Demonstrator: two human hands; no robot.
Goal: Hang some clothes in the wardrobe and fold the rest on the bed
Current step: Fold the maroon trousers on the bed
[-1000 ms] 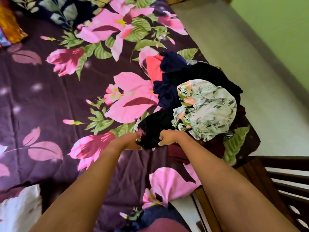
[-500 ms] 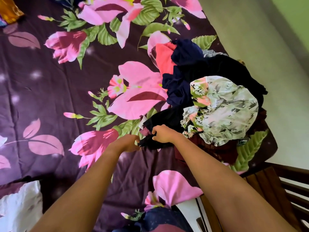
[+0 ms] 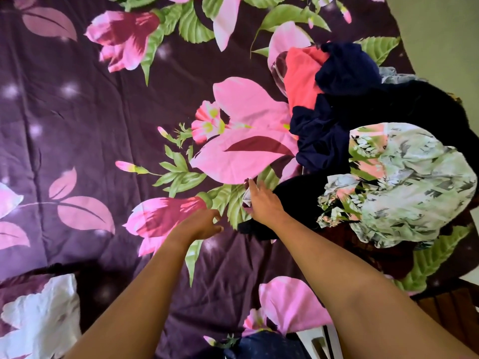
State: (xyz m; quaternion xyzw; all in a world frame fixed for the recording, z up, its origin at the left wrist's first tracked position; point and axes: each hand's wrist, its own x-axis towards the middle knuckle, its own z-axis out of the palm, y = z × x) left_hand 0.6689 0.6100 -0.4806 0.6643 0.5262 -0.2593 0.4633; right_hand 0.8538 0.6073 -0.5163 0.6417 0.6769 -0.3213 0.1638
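Note:
A heap of clothes lies on the right side of the bed, which has a purple sheet with big pink flowers. On top of the heap sits a crumpled white and green floral garment, with navy cloth and a coral piece behind it. A black garment spreads out at the heap's near left. My right hand rests on the black garment's left edge with straight fingers, touching a small pale bit of fabric. My left hand hovers just left of it, fingers loosely curled, holding nothing.
A white cloth lies at the bottom left corner. The dark wooden bed frame shows at the bottom right, and pale floor runs along the bed's right side.
Both hands gripped the black garment's edge before. My left hand has let go and drawn left; my right hand has opened and slid forward along the edge. The view has moved closer.

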